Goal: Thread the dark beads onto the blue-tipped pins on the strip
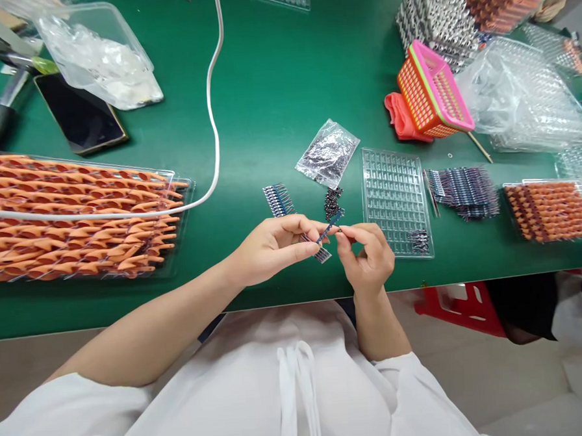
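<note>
Blue strip [329, 226], slim and tilted toward one o'clock, sits between the hands, pinched by the thumb and fingers of the left hand [268, 250]. The right hand [368, 256] has its fingertips drawn narrow, apparently on a tiny dark bit [340, 229]. Judging by the dark pile [332, 203] at twelve o'clock, the step looks like fitting small pieces to the strip; the next move calls for a steady left pinch and fine alignment. A clear tray [371, 204] lies at two o'clock.
</note>
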Demonstrator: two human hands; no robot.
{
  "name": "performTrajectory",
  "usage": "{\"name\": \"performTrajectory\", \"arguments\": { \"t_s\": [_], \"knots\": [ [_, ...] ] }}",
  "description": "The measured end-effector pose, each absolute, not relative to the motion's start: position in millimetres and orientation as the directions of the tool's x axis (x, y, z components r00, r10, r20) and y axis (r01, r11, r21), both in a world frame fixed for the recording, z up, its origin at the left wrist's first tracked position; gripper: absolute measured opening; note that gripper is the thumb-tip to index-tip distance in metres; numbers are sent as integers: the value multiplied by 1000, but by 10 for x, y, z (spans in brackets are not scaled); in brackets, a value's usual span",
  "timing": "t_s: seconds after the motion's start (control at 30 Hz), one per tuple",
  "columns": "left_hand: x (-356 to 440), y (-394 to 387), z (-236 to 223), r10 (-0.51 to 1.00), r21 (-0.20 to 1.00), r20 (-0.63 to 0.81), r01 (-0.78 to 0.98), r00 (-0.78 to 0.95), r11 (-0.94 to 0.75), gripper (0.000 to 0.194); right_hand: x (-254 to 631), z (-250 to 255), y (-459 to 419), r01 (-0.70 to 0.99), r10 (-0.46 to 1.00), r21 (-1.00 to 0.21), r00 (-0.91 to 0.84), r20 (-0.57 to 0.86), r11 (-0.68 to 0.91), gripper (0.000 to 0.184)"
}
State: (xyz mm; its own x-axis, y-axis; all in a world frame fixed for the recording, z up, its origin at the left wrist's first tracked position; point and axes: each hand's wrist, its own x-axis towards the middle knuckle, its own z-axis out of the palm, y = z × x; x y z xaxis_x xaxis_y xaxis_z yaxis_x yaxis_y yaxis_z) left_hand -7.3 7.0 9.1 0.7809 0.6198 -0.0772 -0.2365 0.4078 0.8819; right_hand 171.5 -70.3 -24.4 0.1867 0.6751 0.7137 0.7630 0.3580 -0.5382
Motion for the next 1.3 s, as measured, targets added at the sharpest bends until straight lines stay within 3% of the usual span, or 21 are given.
{"name": "performTrajectory", "arguments": {
  "t_s": [1.0, 1.3],
  "knots": [
    [-54, 66, 50, 637, 891, -82, -230, 767, 392, 11, 1713, -255, -700, 761, 703, -543, 165, 691, 355, 19],
    [-80, 55, 52, 651, 943, -38, -188, 758, 274, 13, 1713, -249, -696, 760, 706, -546, 167, 688, 352, 19]
  ]
}}
